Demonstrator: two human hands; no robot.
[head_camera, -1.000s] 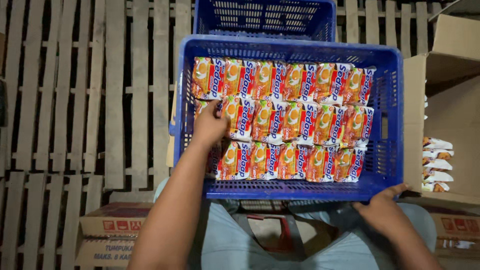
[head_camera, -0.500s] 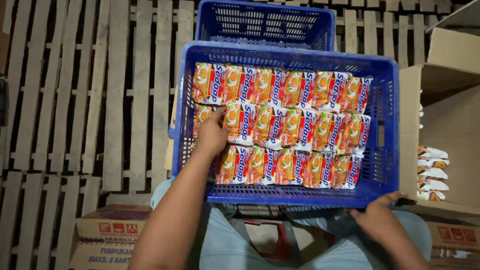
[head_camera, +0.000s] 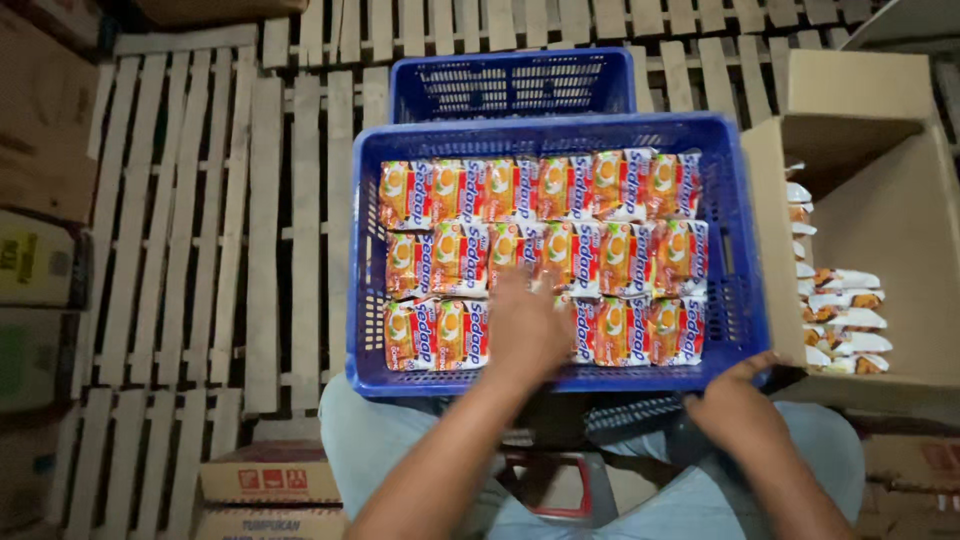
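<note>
Blue crate (head_camera: 368, 270): three rows of orange noodle packets (head_camera: 545, 258) laid, top layer looks full. Left hand (head_camera: 522, 330) flat, fingers spread, pressing near row. Right hand (head_camera: 738, 412) gripping crate's near right rim. More packets remain in carton (head_camera: 905, 290), right.

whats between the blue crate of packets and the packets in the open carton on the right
In the head view, only the carton's upright brown flap stands between the blue crate and the carton's packets; it rests close against the crate's right wall.

Orange and white noodle packets (head_camera: 560, 250) with blue stripes lie in three rows inside the blue crate (head_camera: 740, 250). More white and orange packets (head_camera: 835, 320) lie in the open cardboard box (head_camera: 900, 230) just beside the crate's right edge. Brown cartons (head_camera: 268, 475) with red labels stand below the crate's near left corner.
</note>
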